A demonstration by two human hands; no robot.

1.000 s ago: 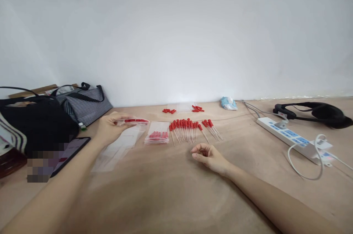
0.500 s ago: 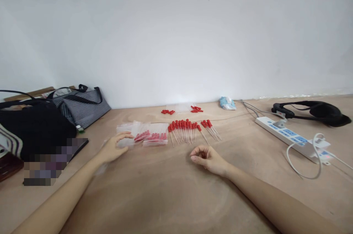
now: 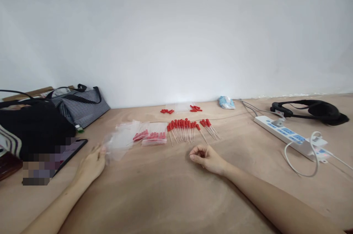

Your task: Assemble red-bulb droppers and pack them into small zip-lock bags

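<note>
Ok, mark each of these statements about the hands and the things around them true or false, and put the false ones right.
1. The left hand is nearer the clear bags than the right hand is. True.
2. A red-tipped stick is in the grip of the right hand. False: that hand is loosely curled with nothing seen in it, and the red-tipped sticks lie beyond it.
3. A plug is in the power strip. True.
4. The striped bag stands right of the power strip. False: the striped bag is over on the left.
</note>
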